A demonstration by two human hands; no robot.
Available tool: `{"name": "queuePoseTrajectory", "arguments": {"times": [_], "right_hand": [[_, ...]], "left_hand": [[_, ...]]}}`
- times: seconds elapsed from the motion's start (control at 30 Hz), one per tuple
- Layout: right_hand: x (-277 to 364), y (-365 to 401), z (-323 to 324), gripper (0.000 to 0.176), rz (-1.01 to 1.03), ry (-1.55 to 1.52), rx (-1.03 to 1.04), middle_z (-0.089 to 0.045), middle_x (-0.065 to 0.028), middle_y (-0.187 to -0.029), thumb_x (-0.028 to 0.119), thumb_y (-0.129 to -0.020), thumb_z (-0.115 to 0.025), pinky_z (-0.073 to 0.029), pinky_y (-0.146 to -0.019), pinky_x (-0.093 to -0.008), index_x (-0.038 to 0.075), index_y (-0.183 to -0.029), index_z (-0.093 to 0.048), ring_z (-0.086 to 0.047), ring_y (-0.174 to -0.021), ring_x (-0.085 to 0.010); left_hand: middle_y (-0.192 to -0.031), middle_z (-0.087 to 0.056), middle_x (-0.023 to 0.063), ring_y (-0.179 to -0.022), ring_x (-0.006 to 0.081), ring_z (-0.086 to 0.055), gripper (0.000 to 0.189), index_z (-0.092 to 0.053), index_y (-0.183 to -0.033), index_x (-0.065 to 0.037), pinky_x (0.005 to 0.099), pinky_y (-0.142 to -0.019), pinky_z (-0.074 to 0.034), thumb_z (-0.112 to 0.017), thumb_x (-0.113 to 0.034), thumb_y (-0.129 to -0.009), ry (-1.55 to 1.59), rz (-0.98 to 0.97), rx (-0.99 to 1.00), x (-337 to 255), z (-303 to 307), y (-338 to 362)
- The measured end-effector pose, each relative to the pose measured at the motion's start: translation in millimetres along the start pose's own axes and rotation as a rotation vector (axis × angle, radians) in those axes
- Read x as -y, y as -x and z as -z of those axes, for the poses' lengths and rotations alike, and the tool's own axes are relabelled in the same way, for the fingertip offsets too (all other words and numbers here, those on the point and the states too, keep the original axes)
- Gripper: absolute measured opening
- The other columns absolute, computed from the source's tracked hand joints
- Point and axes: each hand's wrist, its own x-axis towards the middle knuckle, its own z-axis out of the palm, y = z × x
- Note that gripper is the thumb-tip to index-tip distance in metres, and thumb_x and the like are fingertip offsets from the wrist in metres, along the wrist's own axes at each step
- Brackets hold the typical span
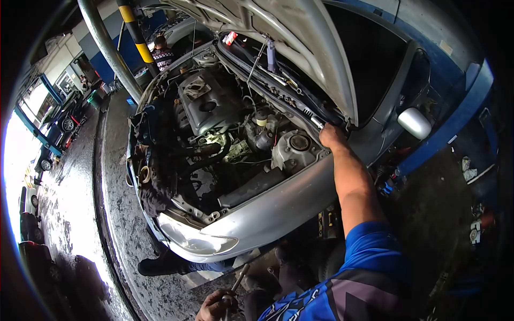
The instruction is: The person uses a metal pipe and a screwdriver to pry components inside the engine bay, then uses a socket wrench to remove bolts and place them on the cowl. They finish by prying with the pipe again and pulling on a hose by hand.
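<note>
My right arm reaches over the fender of a silver car [300,206] with its hood up. At the cowl below the windshield, my right hand [333,137] is closed around a shiny metal tool [318,122], of which only the end shows. Low in the view, my left hand [217,305] is closed on a slim metal hand tool [240,279] that points up and right; its exact kind is unclear. The engine cover [208,104] and the strut mount [299,143] lie inside the open engine bay.
The raised hood [300,37] hangs close above my right hand. A wrench [286,80] lies along the cowl. Someone's shoe [155,266] and trouser leg show below the headlight [198,239]. Another person [161,53] stands beyond the car, near a striped post [138,37].
</note>
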Motion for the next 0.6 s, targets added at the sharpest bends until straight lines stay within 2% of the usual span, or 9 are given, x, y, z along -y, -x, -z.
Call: {"name": "queuePoseTrajectory", "arguments": {"times": [0.1,0.13,0.2,0.3,0.37,0.43,0.5,0.57,0.6], "right_hand": [[-5,-4,12,0.035,0.064,0.097,0.08,-0.064,-0.0262,-0.125,0.022,-0.095,-0.046,-0.053,-0.096,-0.0478,0.005,-0.116,-0.067,-0.063,-0.116,-0.0406],[-10,-6,9,0.035,0.089,0.125,0.083,-0.064,-0.0263,-0.123,0.022,-0.095,-0.046,-0.054,-0.095,-0.048,0.005,-0.117,-0.067,-0.064,-0.115,-0.0406],[-18,-6,-1,0.035,0.146,0.134,0.04,-0.067,-0.0248,-0.118,0.026,-0.098,-0.044,-0.055,-0.092,-0.0486,0.005,-0.116,-0.066,-0.066,-0.11,-0.0405],[-25,-10,-12,0.035,0.236,0.177,0.008,-0.07,-0.0224,-0.112,0.03,-0.1,-0.043,-0.055,-0.091,-0.0493,0.006,-0.112,-0.065,-0.068,-0.105,-0.0399],[-21,-3,-9,0.034,0.211,0.198,0.013,-0.072,-0.0203,-0.106,0.032,-0.101,-0.043,-0.056,-0.087,-0.0492,0.007,-0.108,-0.064,-0.07,-0.101,-0.0388],[-20,-2,-9,0.033,0.201,0.203,-0.025,-0.073,-0.0191,-0.102,0.032,-0.103,-0.042,-0.057,-0.083,-0.0487,0.008,-0.108,-0.064,-0.071,-0.099,-0.037],[-19,0,-11,0.034,0.221,0.225,-0.04,-0.073,-0.0187,-0.101,0.033,-0.104,-0.041,-0.057,-0.082,-0.0478,0.008,-0.106,-0.064,-0.071,-0.097,-0.0361],[-21,-1,-15,0.036,0.271,0.256,-0.083,-0.073,-0.0185,-0.1,0.034,-0.104,-0.041,-0.057,-0.083,-0.0476,0.007,-0.106,-0.064,-0.071,-0.096,-0.0353],[-18,1,-13,0.036,0.277,0.257,-0.081,-0.073,-0.0185,-0.1,0.034,-0.104,-0.041,-0.057,-0.083,-0.0476,0.007,-0.106,-0.064,-0.071,-0.096,-0.0353]], "left_hand": [[-0.105,-0.064,0.0246,-0.097,0.0338,-0.066,0.034,-0.051,-0.123,0.011,0.0436,-0.079,-0.057,-0.046,-0.014,-0.101,-0.335,-0.031,-0.131,7,0,-6],[-0.105,-0.064,0.0246,-0.097,0.0338,-0.066,0.034,-0.051,-0.123,0.011,0.0436,-0.079,-0.057,-0.046,-0.014,-0.101,-0.329,-0.035,-0.128,14,1,-10],[-0.105,-0.064,0.0226,-0.094,0.0324,-0.066,0.032,-0.053,-0.121,0.009,0.0421,-0.077,-0.057,-0.049,-0.015,-0.1,0.023,-0.106,-0.109,26,-3,-19],[-0.107,-0.063,0.0218,-0.093,0.0316,-0.065,0.032,-0.053,-0.121,0.008,0.0405,-0.076,-0.057,-0.049,-0.017,-0.101,0.172,-0.093,-0.123,31,-16,-25],[-0.101,-0.065,0.0213,-0.087,0.0304,-0.066,0.032,-0.054,-0.12,0.007,0.0398,-0.072,-0.057,-0.05,-0.018,-0.101,0.286,0.01,-0.145,20,-43,-32],[-0.093,-0.066,0.0211,-0.08,0.0306,-0.067,0.033,-0.055,-0.117,0.007,0.0417,-0.068,-0.056,-0.048,-0.021,-0.102,-0.366,-0.132,-0.208,6,-86,-32],[-0.088,-0.067,0.0213,-0.075,0.0311,-0.067,0.032,-0.056,-0.115,0.007,0.0431,-0.064,-0.056,-0.048,-0.021,-0.102,-0.42,-0.164,-0.205,8,-84,-29],[-0.086,-0.065,0.0203,-0.073,0.0314,-0.066,0.031,-0.056,-0.115,0.006,0.043,-0.061,-0.055,-0.047,-0.02,-0.102,-0.134,-0.162,-0.286,21,-61,-21],[-0.086,-0.065,0.0203,-0.073,0.0314,-0.066,0.031,-0.056,-0.115,0.006,0.043,-0.061,-0.055,-0.047,-0.02,-0.102,-0.131,-0.165,-0.29,28,-51,-18]]}}
